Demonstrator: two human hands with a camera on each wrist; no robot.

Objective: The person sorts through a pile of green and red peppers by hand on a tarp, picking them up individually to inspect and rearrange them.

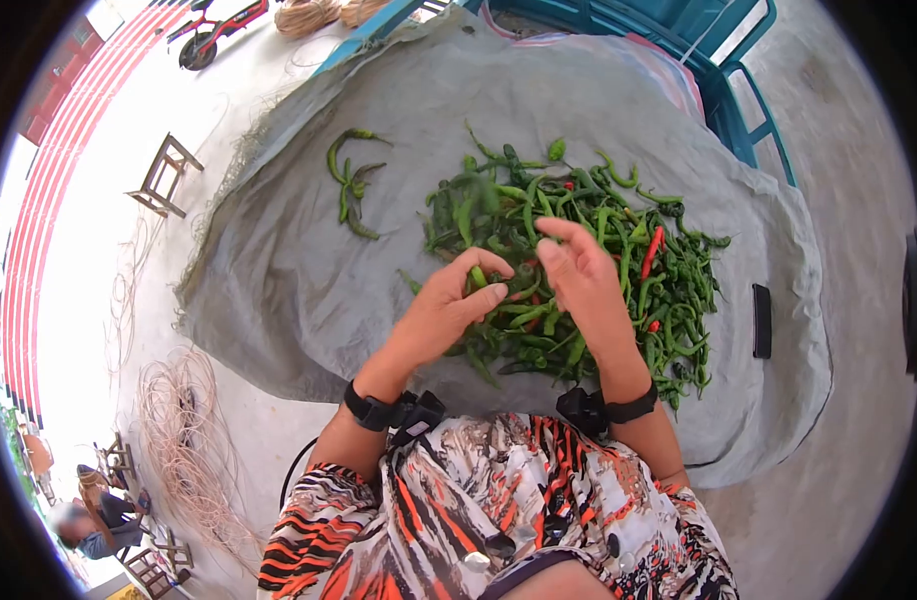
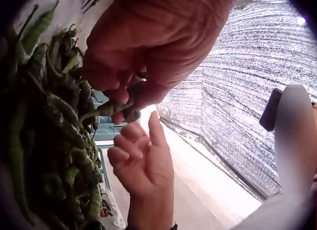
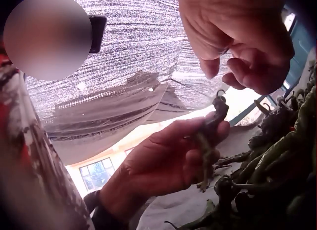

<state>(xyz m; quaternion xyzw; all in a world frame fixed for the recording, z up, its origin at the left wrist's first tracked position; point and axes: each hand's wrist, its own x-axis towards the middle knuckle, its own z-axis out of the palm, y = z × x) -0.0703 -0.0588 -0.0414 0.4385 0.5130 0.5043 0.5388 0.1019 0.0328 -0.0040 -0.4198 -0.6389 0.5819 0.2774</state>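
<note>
My left hand (image 1: pixel 443 308) pinches green chili peppers (image 3: pixel 216 115) between thumb and fingers, just over the near side of a large pile of green chili peppers (image 1: pixel 683 335). One held pepper's stem end (image 2: pixel 105 110) pokes out past the fingers in the left wrist view. Close to its right, my right hand (image 1: pixel 586 285) hovers above the pile with loosely bent fingers and nothing visible in them. A long red pepper (image 1: pixel 652 253) stands out among the green ones. Apart on the left lies a small group of peppers (image 1: pixel 348 185).
Grey cloth (image 1: pixel 278 310) lies under the peppers, with a black flat object (image 1: pixel 761 320) at right. Blue metal framing (image 1: pixel 768 135) stands behind. On the floor at left are a small stool (image 1: pixel 165 175), coiled strands (image 1: pixel 183 425) and a seated person (image 1: pixel 113 515).
</note>
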